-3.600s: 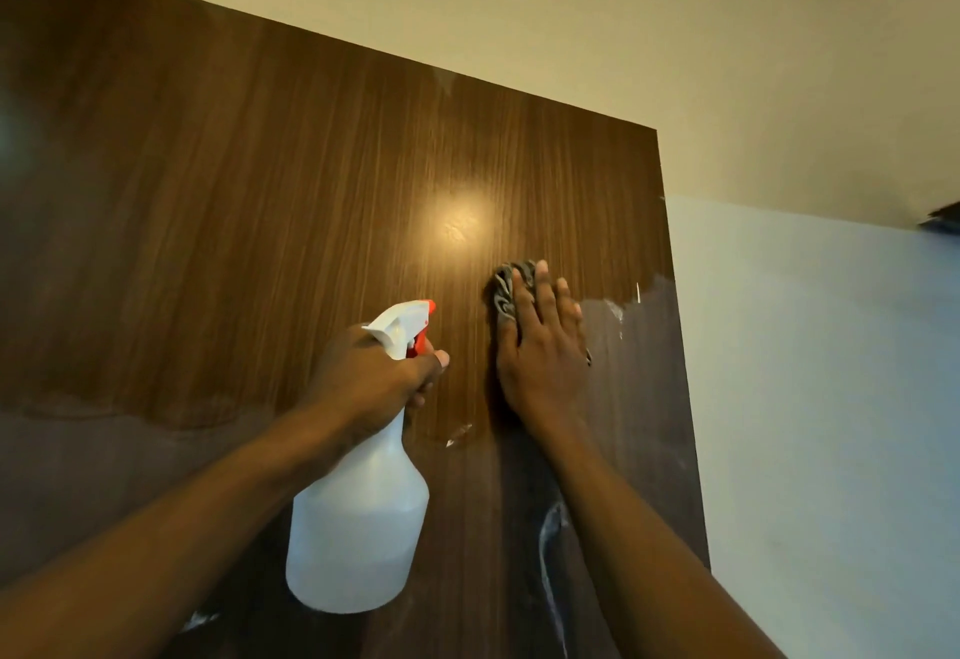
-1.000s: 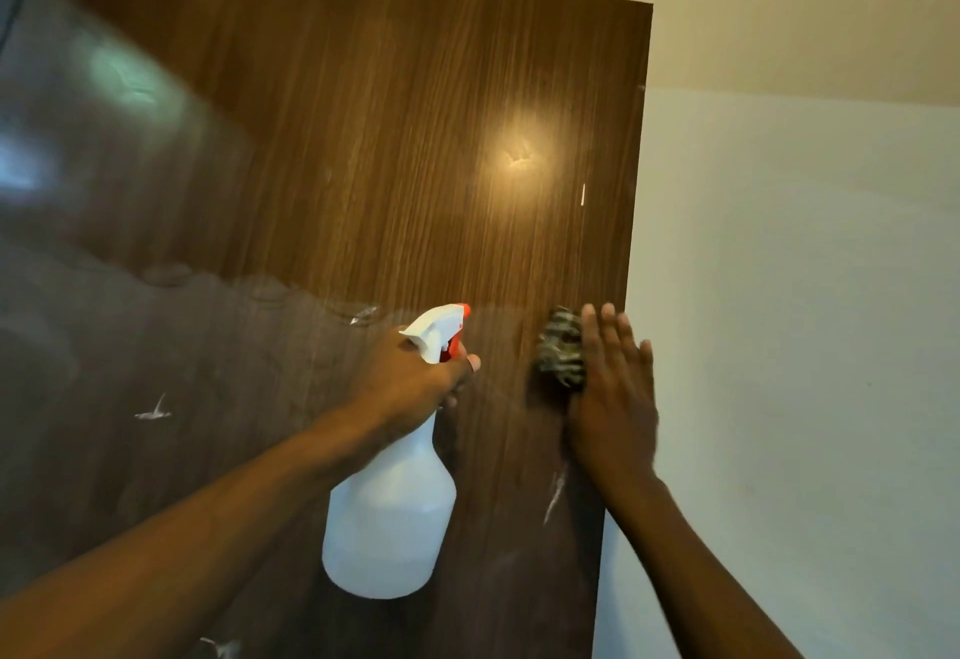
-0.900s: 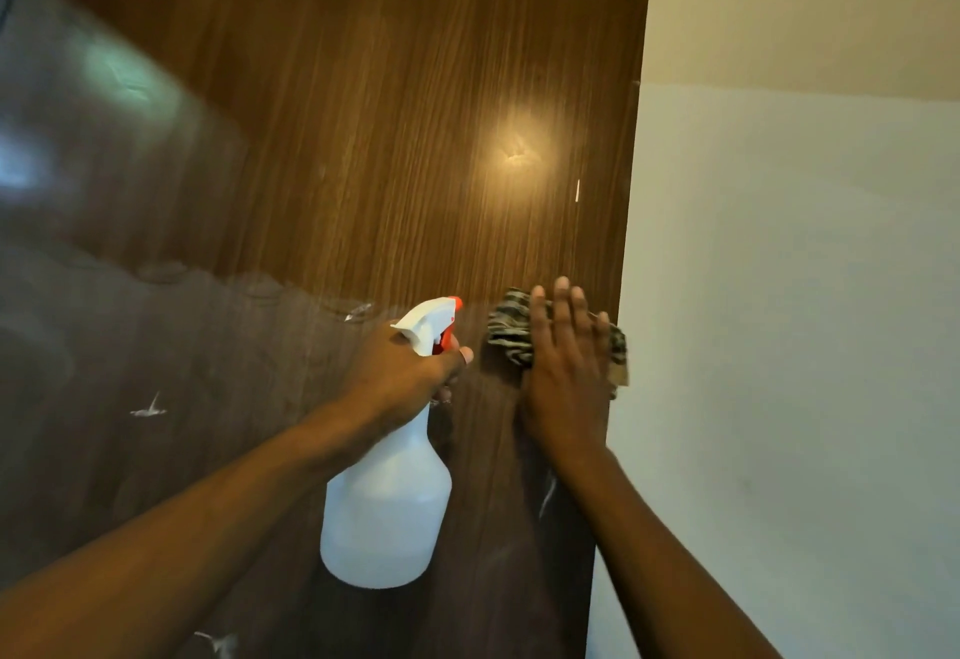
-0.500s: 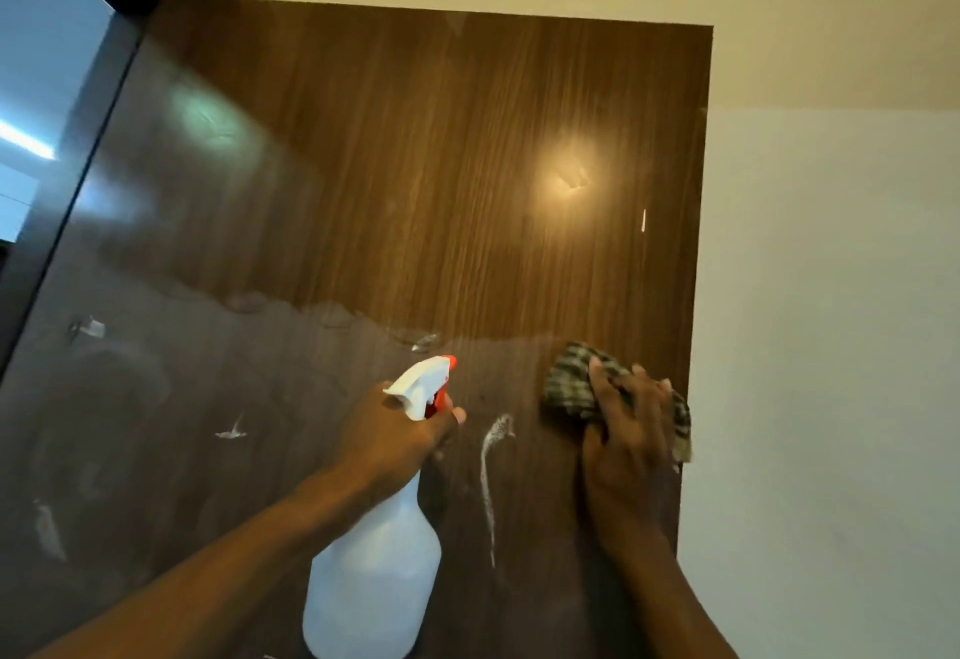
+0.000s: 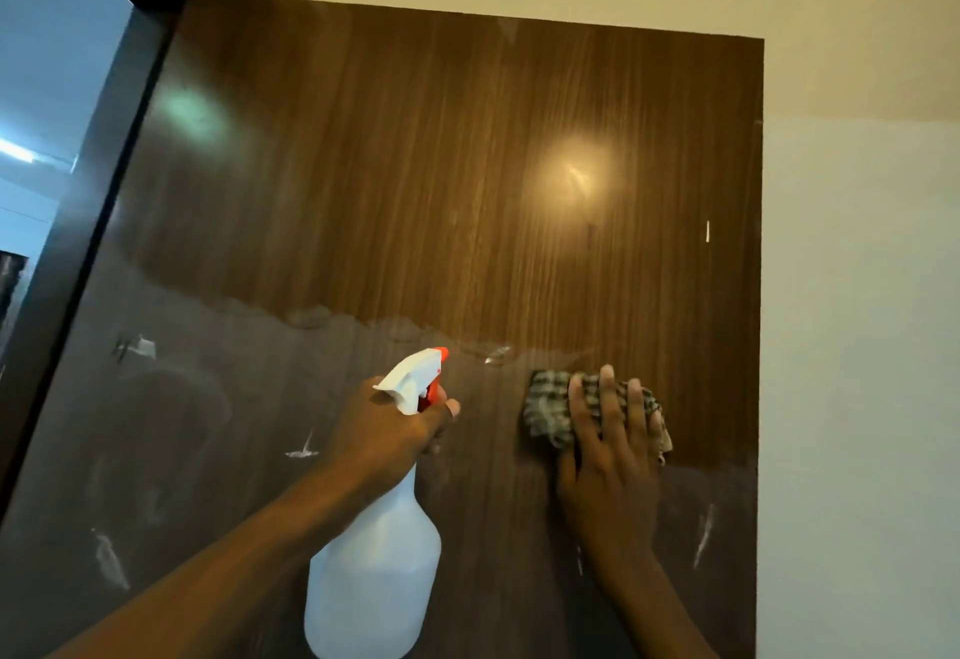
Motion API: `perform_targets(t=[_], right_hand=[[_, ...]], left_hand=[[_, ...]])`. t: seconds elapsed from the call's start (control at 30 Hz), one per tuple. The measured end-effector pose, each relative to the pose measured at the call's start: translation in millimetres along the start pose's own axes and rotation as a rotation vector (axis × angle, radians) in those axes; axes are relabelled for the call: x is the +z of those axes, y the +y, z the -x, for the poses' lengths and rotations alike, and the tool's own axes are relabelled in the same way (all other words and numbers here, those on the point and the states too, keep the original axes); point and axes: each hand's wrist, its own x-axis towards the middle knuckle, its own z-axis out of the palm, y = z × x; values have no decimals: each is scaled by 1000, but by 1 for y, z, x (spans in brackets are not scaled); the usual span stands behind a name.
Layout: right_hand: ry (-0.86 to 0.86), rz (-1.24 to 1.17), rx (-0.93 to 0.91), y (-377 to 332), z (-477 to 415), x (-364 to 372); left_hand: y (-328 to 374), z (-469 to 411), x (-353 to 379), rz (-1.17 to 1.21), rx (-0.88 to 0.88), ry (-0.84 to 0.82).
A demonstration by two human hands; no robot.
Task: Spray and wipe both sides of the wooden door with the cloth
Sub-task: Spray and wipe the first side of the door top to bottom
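The dark wooden door [image 5: 441,180] fills the view, its top edge and right edge both showing. My right hand [image 5: 608,461] lies flat with straight fingers on a checked cloth [image 5: 545,409], pressing it against the door right of centre. My left hand [image 5: 389,435] grips the neck of a white spray bottle [image 5: 374,585] with an orange nozzle tip, held upright close to the door and left of the cloth. White streaks and smears mark the lower part of the door, which looks duller than the glossy upper part.
A dark door frame [image 5: 78,221] runs down the left side, with a bluish room beyond it. A pale wall [image 5: 857,346] stands right of the door's edge. A round light reflection [image 5: 576,180] sits on the upper door.
My right hand with the cloth has slid left from the door's right edge toward the middle, fingers now flatter. The bottle hand has held its place. The view has shifted a little.
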Motion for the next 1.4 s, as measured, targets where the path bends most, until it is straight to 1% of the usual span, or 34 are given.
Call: perform_targets(t=[0.07,0.13,0.17,0.23,0.3,0.33,0.37,0.43,0.53,0.6,0.67,0.77,0.83,0.87,0.9,0.93,1.0,1.07,1.13,1.2,1.23,1.33,1.4], right_hand=[[-4,-26,97,-26,-22,6],[-27,-24,120,-46,-36,13],[-38,-7,97,-54,-36,16],[-51,42,-16,-59,-18,23],[-69,79,-142,-52,9,22],[-77,100,-164,-45,21,19],[-88,114,-143,-35,30,16],[-85,106,-2,-30,32,11],[-63,55,217,-64,2,19],[-62,37,247,-91,-25,27],[-83,34,187,-113,-40,38],[-114,45,-34,-136,-20,51],[-154,87,-213,-129,16,49],[-165,111,-258,-117,31,45],[-169,128,-261,-104,40,40],[-156,129,-220,-93,41,34],[-106,88,-62,-86,27,30],[-52,44,98,-104,-1,35],[-32,6,147,-129,-26,43],[-46,-17,93,-147,-35,53],[-54,-14,38,-152,-32,58],[-107,37,-218,-156,-5,65],[-131,81,-344,-144,14,61]], left_hand=[[-6,-4,-8,1,-18,-14],[-11,-7,-15,46,-31,-50],[-12,-8,-18,71,-24,-69],[-14,-9,-24,90,3,-94],[-19,-11,-32,96,28,-106],[-22,-11,-37,95,24,-117],[-24,-10,-37,95,18,-124],[-30,-11,-44,88,1,-135],[-38,-17,-65,96,0,-148],[-40,-20,-74,82,11,-146],[-42,-22,-81,69,20,-133],[-45,-25,-87,66,36,-119],[-48,-25,-90,58,36,-120],[-49,-24,-91,62,30,-126],[-52,-23,-92,69,18,-135],[-54,-22,-92,75,2,-142],[-56,-22,-94,67,-27,-121],[-57,-24,-97,15,-32,-82],[-57,-25,-101,-72,8,-76],[-58,-24,-105,-105,47,-70],[-60,-23,-108,-99,36,-58],[-76,-24,-119,-51,-28,-16],[-86,-22,-129,-10,-83,-8]])
